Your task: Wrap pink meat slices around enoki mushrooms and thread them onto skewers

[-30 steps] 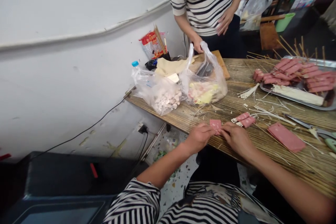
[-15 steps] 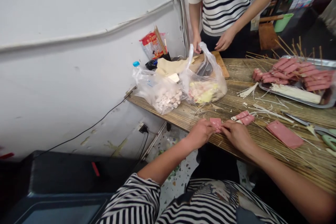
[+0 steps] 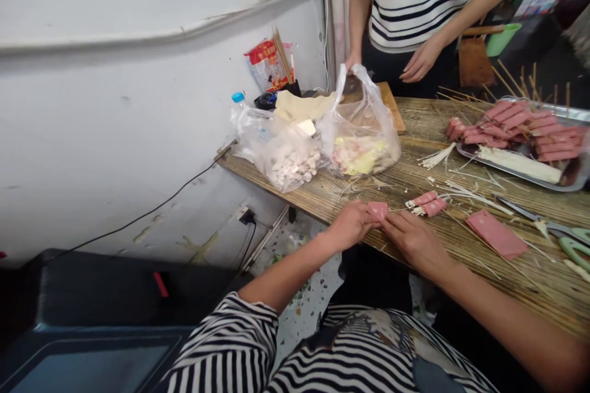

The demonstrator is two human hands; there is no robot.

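Note:
Between my two hands, near the table's front edge, is a small pink ham slice (image 3: 378, 209), partly rolled up. My left hand (image 3: 354, 223) pinches its left side, and my right hand (image 3: 412, 238) pinches the right side; the fingertips hide what is inside the slice. Just beyond my right hand lie finished ham rolls (image 3: 431, 203) with enoki ends sticking out. To their right sits a flat stack of ham slices (image 3: 496, 233). Loose enoki strands (image 3: 474, 195) and a thin skewer (image 3: 495, 245) lie around these.
At the right back, a metal tray (image 3: 568, 183) carries skewered ham rolls (image 3: 511, 123) and an enoki bundle (image 3: 519, 164). Green-handled scissors (image 3: 574, 248) lie at the right. Plastic bags of food (image 3: 295, 163) stand at the left; across the table a person's hand (image 3: 354, 60) grips another bag (image 3: 364, 141).
The ham slice between my fingers shows less surface and looks more rolled. The co-worker's free hand has moved right, away from the bag. My view has shifted slightly.

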